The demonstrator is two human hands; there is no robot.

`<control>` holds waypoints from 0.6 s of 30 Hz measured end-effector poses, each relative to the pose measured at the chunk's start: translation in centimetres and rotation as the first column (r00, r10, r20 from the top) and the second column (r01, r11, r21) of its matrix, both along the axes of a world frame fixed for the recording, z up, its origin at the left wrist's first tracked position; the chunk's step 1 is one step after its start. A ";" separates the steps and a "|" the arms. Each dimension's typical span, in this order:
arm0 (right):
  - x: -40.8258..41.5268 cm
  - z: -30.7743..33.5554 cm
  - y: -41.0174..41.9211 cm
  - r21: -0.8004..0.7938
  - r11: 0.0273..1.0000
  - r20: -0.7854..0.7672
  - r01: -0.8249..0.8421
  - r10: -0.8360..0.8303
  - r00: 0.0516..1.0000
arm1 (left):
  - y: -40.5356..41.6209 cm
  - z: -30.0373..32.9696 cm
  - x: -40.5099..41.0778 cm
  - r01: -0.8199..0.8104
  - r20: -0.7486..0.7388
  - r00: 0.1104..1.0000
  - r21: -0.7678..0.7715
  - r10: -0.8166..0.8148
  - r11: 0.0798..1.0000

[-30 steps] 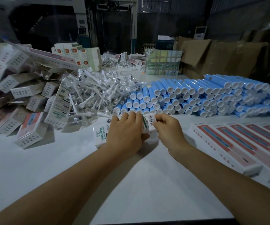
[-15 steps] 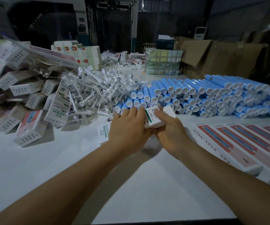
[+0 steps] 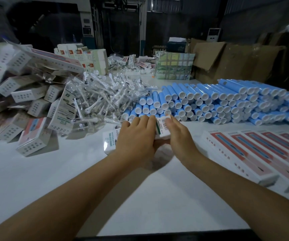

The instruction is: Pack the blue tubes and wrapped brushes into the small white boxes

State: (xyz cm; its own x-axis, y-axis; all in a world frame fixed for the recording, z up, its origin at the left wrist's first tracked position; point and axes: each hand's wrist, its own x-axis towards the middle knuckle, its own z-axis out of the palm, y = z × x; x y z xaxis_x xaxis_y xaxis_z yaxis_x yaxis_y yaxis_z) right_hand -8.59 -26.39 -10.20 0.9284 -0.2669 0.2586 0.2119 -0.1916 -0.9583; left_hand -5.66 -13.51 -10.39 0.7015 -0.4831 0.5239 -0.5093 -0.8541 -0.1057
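You've got the box pinched between both hands, left hand and right hand, just off the table. Tubes stacked at 12 to 2, brushes at 11.

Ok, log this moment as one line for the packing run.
step: closing box | left hand: holds small white box | right hand: holds same box | blue tubes: stacked behind | wrapped brushes: piled left

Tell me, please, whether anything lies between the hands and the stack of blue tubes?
Nothing visible does: the left hand and right hand grip a small white box right against the blue tubes.
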 end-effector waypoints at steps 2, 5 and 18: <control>0.1 0.8 -0.2 0.417 0.900 -0.054 -0.123 0.160 0.986 | 0.0 0.0 0.2 -0.007 -0.007 1.000 -0.008 0.007 1.000; 0.0 1.2 -0.4 0.513 0.843 -0.052 -0.160 0.217 0.975 | 0.1 0.0 0.5 0.000 -0.002 1.000 -0.008 0.000 1.000; -0.2 1.4 -0.7 0.503 0.830 0.016 -0.243 0.271 0.962 | 0.7 0.4 0.3 0.044 0.034 0.999 -0.107 -0.040 0.993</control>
